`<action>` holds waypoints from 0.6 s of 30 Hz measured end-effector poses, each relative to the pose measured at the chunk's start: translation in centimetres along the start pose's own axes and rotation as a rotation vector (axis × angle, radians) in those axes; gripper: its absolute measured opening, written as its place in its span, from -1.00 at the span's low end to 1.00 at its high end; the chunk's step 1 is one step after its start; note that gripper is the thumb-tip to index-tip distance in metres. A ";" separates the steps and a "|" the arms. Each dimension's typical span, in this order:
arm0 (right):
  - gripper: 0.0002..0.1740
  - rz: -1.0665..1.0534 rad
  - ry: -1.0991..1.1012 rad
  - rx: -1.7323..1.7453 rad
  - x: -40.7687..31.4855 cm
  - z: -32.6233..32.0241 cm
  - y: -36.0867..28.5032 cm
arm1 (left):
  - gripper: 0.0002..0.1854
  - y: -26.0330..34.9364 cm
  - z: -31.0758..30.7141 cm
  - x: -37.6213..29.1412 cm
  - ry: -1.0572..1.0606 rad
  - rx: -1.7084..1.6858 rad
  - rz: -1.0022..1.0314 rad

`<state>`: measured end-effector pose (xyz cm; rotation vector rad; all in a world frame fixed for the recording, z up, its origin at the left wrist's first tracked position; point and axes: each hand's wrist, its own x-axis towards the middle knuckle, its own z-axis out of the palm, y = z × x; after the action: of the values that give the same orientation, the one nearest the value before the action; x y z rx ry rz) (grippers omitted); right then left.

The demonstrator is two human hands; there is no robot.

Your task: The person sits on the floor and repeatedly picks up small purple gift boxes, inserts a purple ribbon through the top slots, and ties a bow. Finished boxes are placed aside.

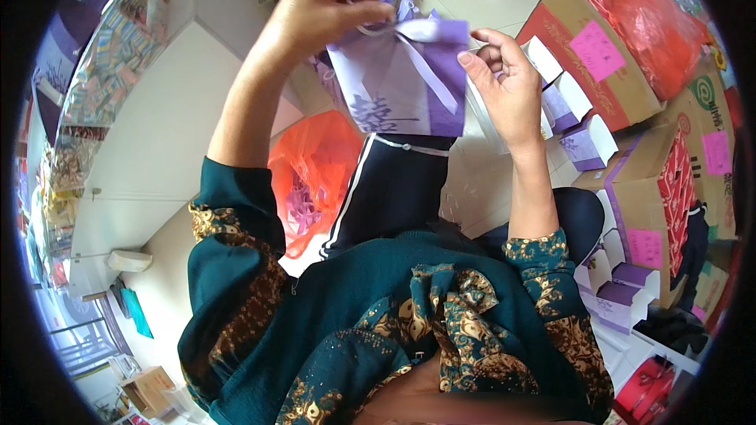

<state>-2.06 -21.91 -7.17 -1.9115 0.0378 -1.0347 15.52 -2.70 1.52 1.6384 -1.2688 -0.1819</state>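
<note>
A purple-and-white gift bag [390, 82] with a branch print is held up above my knee. A pale satin ribbon [428, 62] is tied in a bow near its top, its tail hanging over the front. The fingers and thumb of my left hand [336, 9] close around the upper left part of the bag, beside the bow. My right hand [505, 79] has its thumb at the bag's right edge, with the fingers curled behind. Clear plastic [487, 118] shows below that hand; whether it is gripped cannot be told.
A red plastic bag [316, 165] with purple ribbons inside lies left of my leg. Small purple-and-white boxes [590, 144] stand at the right, beside cardboard cartons [596, 41] bearing pink notes. A white cabinet [159, 112] with a glass display top runs along the left.
</note>
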 end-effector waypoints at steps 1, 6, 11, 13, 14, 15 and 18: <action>-0.67 -0.005 0.004 0.015 0.0 -0.5 0.5 | -0.74 -0.9 -0.8 0.7 0.057 0.075 -0.004; -0.79 0.246 0.030 -0.047 -1.0 -5.0 4.2 | -0.70 -7.2 -4.2 5.0 0.175 0.314 -0.204; -0.78 0.442 0.055 -0.205 -2.8 -11.0 7.3 | -0.72 -15.9 -5.4 9.2 0.330 0.609 -0.277; -0.78 0.545 0.077 -0.315 -3.6 -12.9 7.9 | -0.75 -20.7 -7.1 10.6 0.425 0.546 -0.359; -0.78 0.532 0.085 -0.372 -3.7 -13.9 8.2 | -0.78 -23.4 -8.2 11.2 0.455 0.510 -0.374; -0.78 0.595 0.121 -0.431 -3.9 -14.9 8.5 | -0.79 -26.2 -9.2 11.8 0.465 0.640 -0.344; -0.75 0.540 0.021 -0.535 -4.9 -18.0 8.9 | -0.71 -34.9 -10.5 12.5 0.312 0.636 -0.374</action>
<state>-14.02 -37.72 -13.01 -2.1758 0.8696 -0.7094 49.90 -8.56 -14.88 2.3351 -0.8069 0.2749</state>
